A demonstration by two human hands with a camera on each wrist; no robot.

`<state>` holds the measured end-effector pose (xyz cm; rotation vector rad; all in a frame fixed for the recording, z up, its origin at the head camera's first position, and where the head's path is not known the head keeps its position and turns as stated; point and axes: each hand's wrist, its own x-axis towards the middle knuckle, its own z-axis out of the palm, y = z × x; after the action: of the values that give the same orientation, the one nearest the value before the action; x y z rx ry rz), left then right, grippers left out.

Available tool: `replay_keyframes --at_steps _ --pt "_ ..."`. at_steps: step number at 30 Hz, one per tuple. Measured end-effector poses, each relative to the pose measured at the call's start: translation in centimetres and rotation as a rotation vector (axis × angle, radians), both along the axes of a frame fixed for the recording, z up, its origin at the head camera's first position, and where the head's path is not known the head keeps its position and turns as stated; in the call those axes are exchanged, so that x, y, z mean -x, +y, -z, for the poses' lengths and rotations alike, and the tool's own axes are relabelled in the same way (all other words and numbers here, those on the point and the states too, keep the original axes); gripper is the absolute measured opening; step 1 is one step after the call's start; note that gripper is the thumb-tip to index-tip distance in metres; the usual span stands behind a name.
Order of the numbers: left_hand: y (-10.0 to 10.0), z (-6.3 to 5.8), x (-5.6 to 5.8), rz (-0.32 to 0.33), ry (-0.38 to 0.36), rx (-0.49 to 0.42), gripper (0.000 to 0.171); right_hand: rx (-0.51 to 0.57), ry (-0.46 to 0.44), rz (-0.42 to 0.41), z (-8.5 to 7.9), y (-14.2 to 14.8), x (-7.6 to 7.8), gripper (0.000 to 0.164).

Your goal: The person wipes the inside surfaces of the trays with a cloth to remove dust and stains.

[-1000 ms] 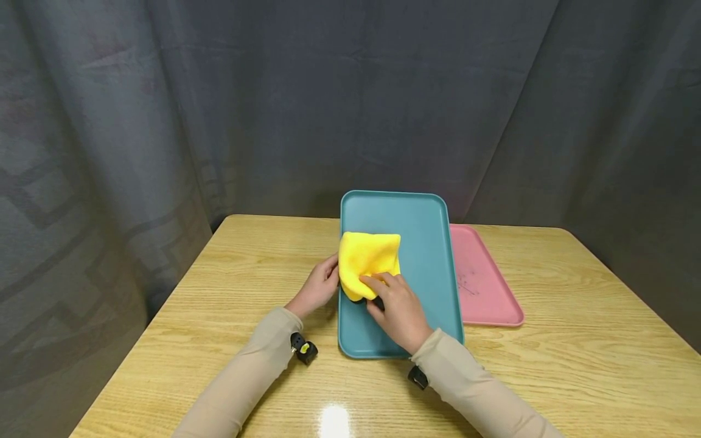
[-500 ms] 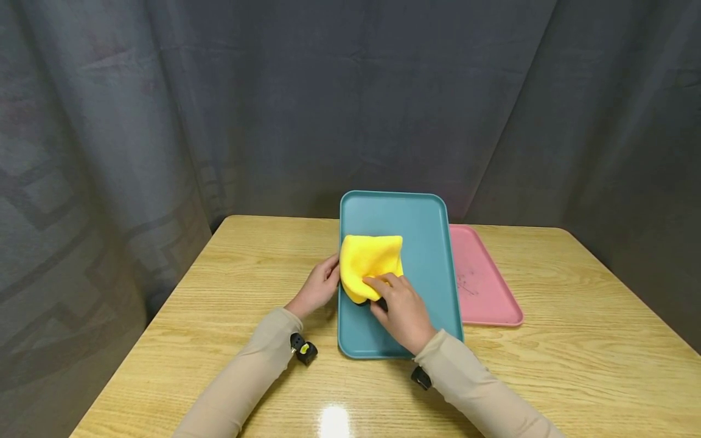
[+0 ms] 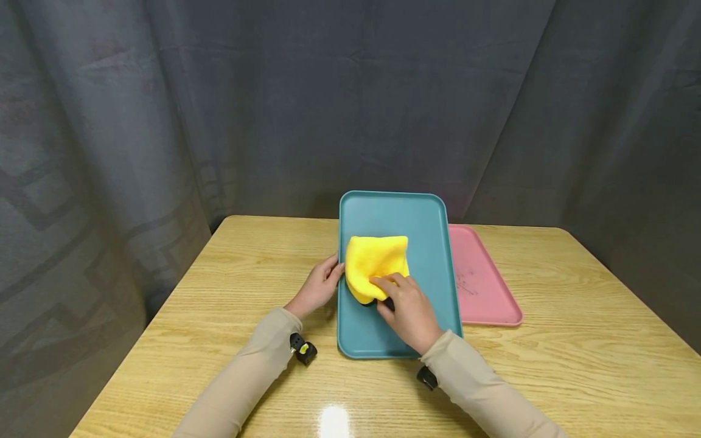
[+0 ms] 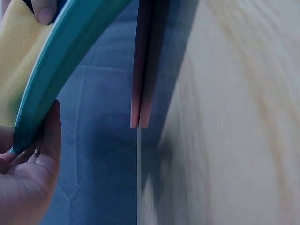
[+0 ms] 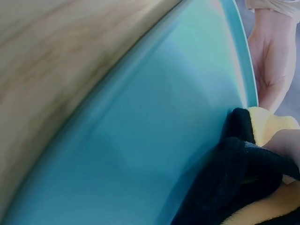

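Observation:
Gripped at its left rim by my left hand (image 3: 316, 287), a teal rectangular tray (image 3: 400, 213) is held off the table, as the left wrist view shows. In that view the thumb lies on the inner side and the fingers reach behind the tray wall (image 4: 61, 61). My right hand (image 3: 411, 313) pinches a yellow cloth (image 3: 375, 258) with a black underside against the tray's face, left of its middle. Bunched folds of the black side (image 5: 234, 173) show in the right wrist view. The tray surface beneath the cloth is hidden.
A pink tray (image 3: 484, 280) with a dark printed pattern lies behind and right of the teal one, partly covered by it. Both are over a wooden table (image 3: 575, 328). Grey curtains (image 3: 350, 109) hang along the table's back and sides.
My right hand and the yellow cloth have slid slightly right and down across the tray. The left hand and teal tray have hardly moved.

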<state>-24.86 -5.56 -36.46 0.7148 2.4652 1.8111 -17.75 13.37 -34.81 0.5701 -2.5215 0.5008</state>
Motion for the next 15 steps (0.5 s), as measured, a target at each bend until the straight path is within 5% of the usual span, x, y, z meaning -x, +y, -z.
replay_keyframes --at_steps 15 --pt "0.0 -0.1 -0.1 -0.009 -0.024 0.006 0.044 0.013 -0.034 0.043 0.0 2.1 -0.1 0.043"
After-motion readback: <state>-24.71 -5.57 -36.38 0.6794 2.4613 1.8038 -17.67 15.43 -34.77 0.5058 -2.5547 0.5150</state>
